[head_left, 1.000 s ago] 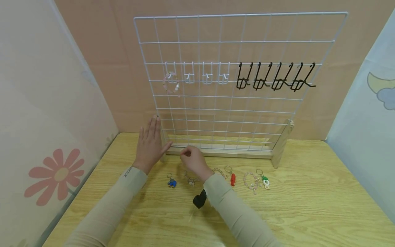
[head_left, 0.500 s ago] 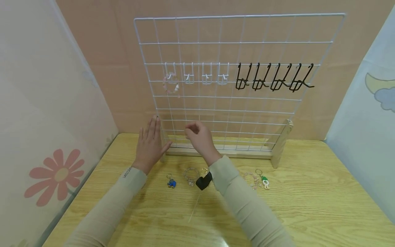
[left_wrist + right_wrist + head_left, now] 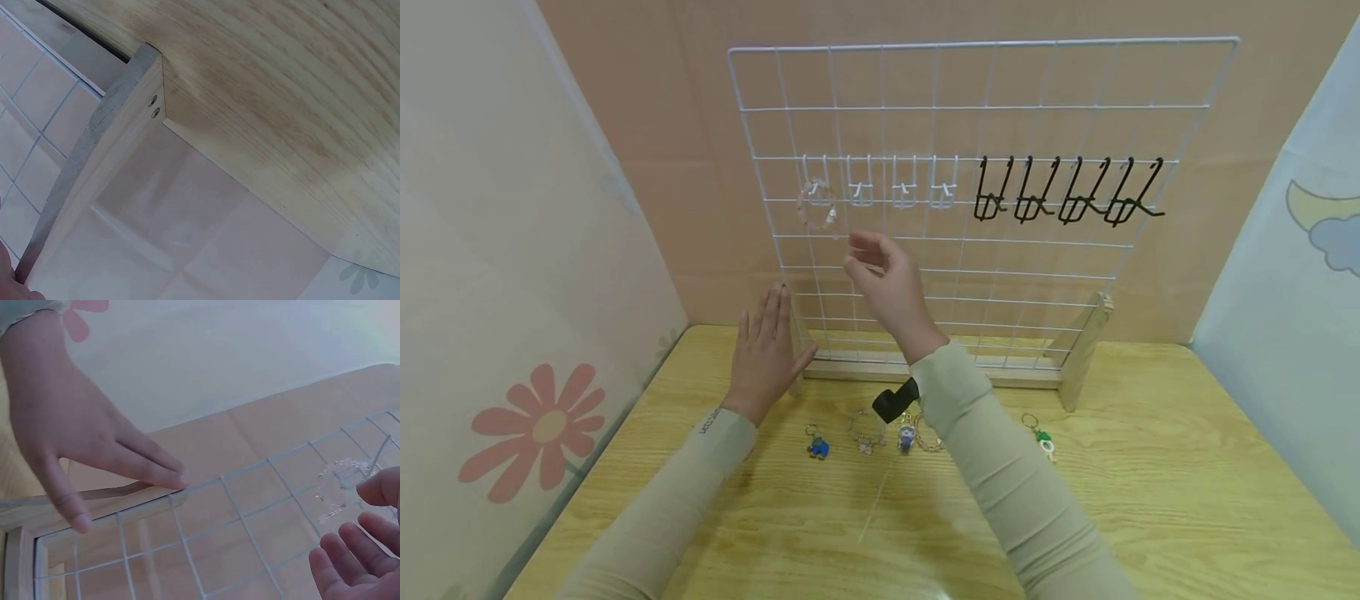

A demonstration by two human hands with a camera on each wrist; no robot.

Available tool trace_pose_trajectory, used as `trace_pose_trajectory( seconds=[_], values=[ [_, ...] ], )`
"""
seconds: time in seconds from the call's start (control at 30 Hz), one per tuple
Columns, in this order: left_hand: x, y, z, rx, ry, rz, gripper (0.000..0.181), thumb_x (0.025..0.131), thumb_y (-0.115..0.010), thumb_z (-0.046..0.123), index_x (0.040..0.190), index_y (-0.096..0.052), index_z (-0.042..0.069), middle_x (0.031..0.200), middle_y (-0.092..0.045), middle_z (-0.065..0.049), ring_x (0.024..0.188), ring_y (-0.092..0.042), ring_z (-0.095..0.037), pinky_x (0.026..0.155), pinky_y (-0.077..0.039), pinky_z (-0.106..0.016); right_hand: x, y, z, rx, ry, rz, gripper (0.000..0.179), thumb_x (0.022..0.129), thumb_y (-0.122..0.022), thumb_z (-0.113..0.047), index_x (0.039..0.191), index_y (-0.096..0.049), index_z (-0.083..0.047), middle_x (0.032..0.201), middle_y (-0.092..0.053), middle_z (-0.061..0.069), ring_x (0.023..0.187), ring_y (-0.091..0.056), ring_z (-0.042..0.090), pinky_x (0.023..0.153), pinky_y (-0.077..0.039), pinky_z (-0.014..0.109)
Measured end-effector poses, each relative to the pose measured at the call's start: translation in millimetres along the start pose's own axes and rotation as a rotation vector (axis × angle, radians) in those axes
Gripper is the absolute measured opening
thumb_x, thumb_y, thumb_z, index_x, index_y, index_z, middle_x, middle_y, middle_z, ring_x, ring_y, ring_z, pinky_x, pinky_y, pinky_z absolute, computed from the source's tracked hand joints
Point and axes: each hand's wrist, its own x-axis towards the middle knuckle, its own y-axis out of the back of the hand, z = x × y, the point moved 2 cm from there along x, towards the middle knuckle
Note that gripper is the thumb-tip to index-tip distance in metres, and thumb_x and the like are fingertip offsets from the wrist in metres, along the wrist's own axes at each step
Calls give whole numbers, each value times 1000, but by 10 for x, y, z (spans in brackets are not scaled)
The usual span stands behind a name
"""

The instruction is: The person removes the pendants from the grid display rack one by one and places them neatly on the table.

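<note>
In the head view my left hand [image 3: 762, 350] lies with straight fingers along the left wooden support of a white wire grid rack [image 3: 985, 42]. The left wrist view shows that wooden support [image 3: 94, 150] close up, with fingertips at its end. My right hand [image 3: 891, 279] is raised before the grid, below the white hooks [image 3: 903, 194], thumb and fingers bent toward each other. I cannot tell whether it holds anything small. Left of it, a pink beaded bracelet [image 3: 817, 208] hangs on the leftmost white hook. In the right wrist view, the bracelet [image 3: 337, 484] appears beyond the right thumb.
Several black hooks [image 3: 1078, 200] hang on the grid's right side. On the table before the rack lie a blue keychain [image 3: 817, 447], a silvery bracelet [image 3: 863, 442], a purple-grey figure keychain [image 3: 907, 437], a gold bracelet [image 3: 929, 442] and a green-and-white keychain [image 3: 1045, 446].
My right hand has risen from the rack's base to below the hooks, its forearm uncovering the purple-grey keychain. My left hand has stayed at the support.
</note>
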Motion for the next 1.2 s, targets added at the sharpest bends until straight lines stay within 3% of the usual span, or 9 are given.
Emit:
trace_pose_trajectory(
  seconds=[0.1,0.27,0.47,0.63,0.77,1.0,1.2],
  values=[
    [0,-5,-2,-8,1,-8,107,98,-63,48,160,11,2,170,4,-17,157,3,-29,121,-12,-61,47,-4,-83,3,-4,-23,42,97,-64,-7,137,-57,2,135,-62,12,124,-59,25,103,-49,29],
    [-4,7,-1,-20,3,-19,104,100,-60,48,160,11,2,170,6,-16,156,-3,-32,122,-7,-60,147,-30,-150,-11,-23,-66,49,97,-65,-8,144,-51,0,143,-57,14,131,-56,25,106,-47,28],
    [-7,19,5,-4,-7,-2,100,101,-59,45,160,7,0,170,3,-17,155,-9,-34,122,-10,-60,247,-54,-151,8,-23,-89,50,97,-64,-3,144,-49,3,143,-56,18,134,-54,30,106,-46,26],
    [-9,7,-3,4,-13,16,99,101,-60,44,161,6,0,169,-1,-18,156,-9,-33,122,-12,-60,282,-96,-162,11,-88,-90,48,98,-64,-6,144,-50,0,143,-59,13,131,-56,24,105,-47,26],
    [-12,-1,-5,-17,-8,2,99,102,-59,44,161,7,1,169,-1,-19,156,0,-30,122,-8,-59,301,-136,-162,70,-155,-61,45,98,-65,-6,141,-54,-1,138,-62,13,127,-60,21,103,-49,26],
    [-15,3,-6,-34,4,-16,97,102,-58,45,161,7,1,169,-3,-19,156,5,-27,122,-6,-59,308,-212,-190,253,-226,-31,37,98,-65,-4,134,-58,3,127,-65,15,120,-62,29,96,-55,32],
    [-1,19,-3,-44,17,-36,96,103,-55,46,161,7,2,170,5,-14,156,6,-27,123,-4,-58,318,-257,-241,271,-238,-8,33,98,-69,-11,126,-63,3,115,-66,12,114,-64,34,92,-57,32]
  ],
)
